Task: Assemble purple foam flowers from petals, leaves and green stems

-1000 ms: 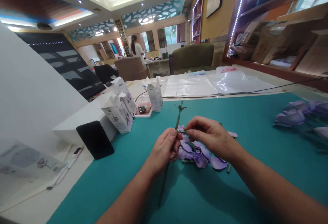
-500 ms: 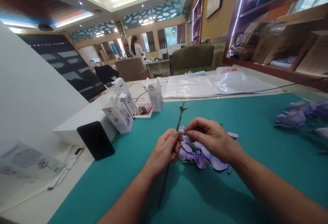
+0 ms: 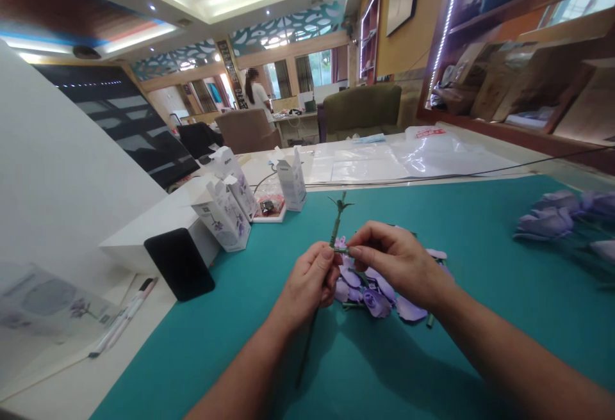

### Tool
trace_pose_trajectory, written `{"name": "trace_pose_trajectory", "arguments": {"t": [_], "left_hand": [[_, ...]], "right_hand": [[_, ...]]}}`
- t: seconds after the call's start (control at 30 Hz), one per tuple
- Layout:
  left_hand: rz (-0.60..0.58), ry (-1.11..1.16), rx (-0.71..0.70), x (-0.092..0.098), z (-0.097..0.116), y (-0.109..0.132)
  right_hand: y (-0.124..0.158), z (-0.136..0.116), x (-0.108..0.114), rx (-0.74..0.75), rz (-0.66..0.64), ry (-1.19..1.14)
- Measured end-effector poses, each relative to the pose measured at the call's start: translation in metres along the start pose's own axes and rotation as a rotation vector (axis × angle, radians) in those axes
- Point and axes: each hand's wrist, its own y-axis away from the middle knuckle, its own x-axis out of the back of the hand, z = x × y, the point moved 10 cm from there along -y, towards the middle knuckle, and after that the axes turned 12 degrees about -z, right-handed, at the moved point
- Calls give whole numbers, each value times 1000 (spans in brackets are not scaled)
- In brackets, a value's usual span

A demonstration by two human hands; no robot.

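My left hand (image 3: 313, 274) is closed around a green artificial flower stem (image 3: 337, 223), which stands slightly tilted with small pointed leaves near its top. Against the stem's side, my right hand (image 3: 394, 261) pinches a short green piece (image 3: 341, 250) between thumb and fingertips. The piece reaches from the stem to the right fingertips; whether it is joined to the stem I cannot tell. Below and behind both hands lies a pile of purple petals (image 3: 411, 308) with a purple rose head (image 3: 377, 302) and short green tubes (image 3: 430, 321), partly hidden by my right hand.
A teal mat (image 3: 230, 343) covers the table. Printed boxes (image 3: 221, 215) and a black tablet-like slab (image 3: 179, 264) stand at left, near pens (image 3: 122, 317). Finished purple flowers (image 3: 548, 215) lie at right. Clear plastic bags (image 3: 365, 161) lie behind; a person (image 3: 259, 96) stands far back.
Almost nothing differs. Both hands keep their hold at the stem, and the short green piece shifts only very slightly.
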Motion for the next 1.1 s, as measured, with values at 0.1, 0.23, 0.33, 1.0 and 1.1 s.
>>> {"name": "trace_pose_trajectory", "arguments": {"t": [0.1, 0.23, 0.33, 1.0, 1.1], "left_hand": [[0, -9, 6, 0, 0, 0], [-2, 4, 5, -1, -1, 1], [-16, 23, -2, -3, 0, 0], [-89, 237, 47, -15, -4, 0], [-100, 240, 40, -17, -4, 1]], "right_hand": [[0, 0, 0, -8, 0, -15], [0, 1, -1, -7, -2, -33], [-1, 3, -2, -12, -4, -56], [-1, 15, -7, -17, -18, -195], [0, 12, -8, -9, -10, -183]]}}
